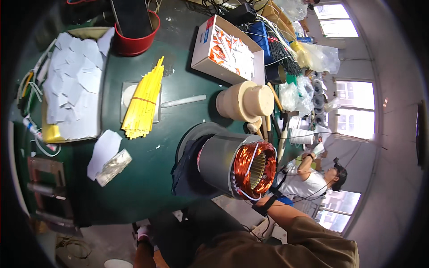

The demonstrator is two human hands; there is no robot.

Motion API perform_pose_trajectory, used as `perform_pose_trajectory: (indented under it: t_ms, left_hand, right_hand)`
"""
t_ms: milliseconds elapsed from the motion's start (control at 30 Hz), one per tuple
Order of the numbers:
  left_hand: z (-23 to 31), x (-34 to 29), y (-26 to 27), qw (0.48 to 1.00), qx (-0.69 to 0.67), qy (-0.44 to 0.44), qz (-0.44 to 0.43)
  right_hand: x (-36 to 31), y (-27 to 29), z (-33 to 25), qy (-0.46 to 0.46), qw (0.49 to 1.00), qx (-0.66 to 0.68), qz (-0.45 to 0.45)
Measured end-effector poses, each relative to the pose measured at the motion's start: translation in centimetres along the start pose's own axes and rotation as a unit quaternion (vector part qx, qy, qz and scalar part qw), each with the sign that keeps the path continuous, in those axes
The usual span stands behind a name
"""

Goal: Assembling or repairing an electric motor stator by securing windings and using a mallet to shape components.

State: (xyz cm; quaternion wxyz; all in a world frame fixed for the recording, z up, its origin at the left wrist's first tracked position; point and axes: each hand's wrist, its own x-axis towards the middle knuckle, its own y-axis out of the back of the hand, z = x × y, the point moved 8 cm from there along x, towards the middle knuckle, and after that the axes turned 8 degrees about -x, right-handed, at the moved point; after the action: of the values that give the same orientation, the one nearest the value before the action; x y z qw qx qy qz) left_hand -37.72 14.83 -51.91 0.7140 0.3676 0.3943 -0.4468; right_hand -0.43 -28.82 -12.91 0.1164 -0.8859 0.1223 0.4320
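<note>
A grey cylindrical motor stator [219,161] with copper windings [243,161] and white lacing stands at the table's near right. It rests by a dark cloth [187,167] and a round dark plate [190,134]. My right hand [267,199], with a black band at the wrist, reaches to the stator's near right side. The stator's windings cover most of its fingers. My left hand [143,231], in a pale glove, hangs below the table's near edge, away from the stator. Its fingers are too small and dark to make out.
Yellow sleeving sticks [144,100] lie bundled on the green table, beside a grey rod [184,101]. Around them are a tray of white paper pieces [73,85], a red pot [138,42], a carton of small parts [203,60] and a stepped beige block [232,102]. Another person [308,178] works at right.
</note>
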Motion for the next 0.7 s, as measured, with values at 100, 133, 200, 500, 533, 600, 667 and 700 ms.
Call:
perform_pose_trajectory:
  t_ms: [100,133,200,500,533,600,667,700]
  left_hand:
    - [3.3,1.7,-0.4,0.995,-0.023,0.05,-0.084]
    - [0.6,2.3,-2.4,0.986,-0.07,0.103,-0.115]
    - [0.1,1.9,-3.5,0.995,0.058,-0.061,0.053]
    - [1.7,3.0,0.1,0.993,0.002,0.049,-0.106]
    - [2.2,3.1,1.3,0.994,-0.008,0.049,-0.097]
    - [3.6,3.8,4.0,0.996,-0.029,0.041,-0.074]
    - [4.9,3.9,7.1,0.997,-0.06,0.037,-0.043]
    - [5.6,3.8,8.6,0.996,-0.078,0.034,-0.026]
  right_hand:
    - [-1.2,0.0,-2.1,0.021,0.997,-0.075,0.025]
    - [-1.3,-0.4,-2.2,0.017,0.997,-0.076,0.022]
    - [-1.1,-1.3,-1.8,0.004,0.997,-0.076,0.009]
    - [-1.7,-1.2,-1.9,0.002,0.995,-0.097,0.031]
    - [-1.9,-1.1,-2.3,0.006,0.995,-0.098,0.034]
    - [-2.5,-0.7,-3.1,0.013,0.994,-0.1,0.039]
    - [-2.8,-0.6,-3.8,0.027,0.994,-0.102,0.036]
    - [-2.8,-0.8,-4.0,0.036,0.993,-0.106,0.035]
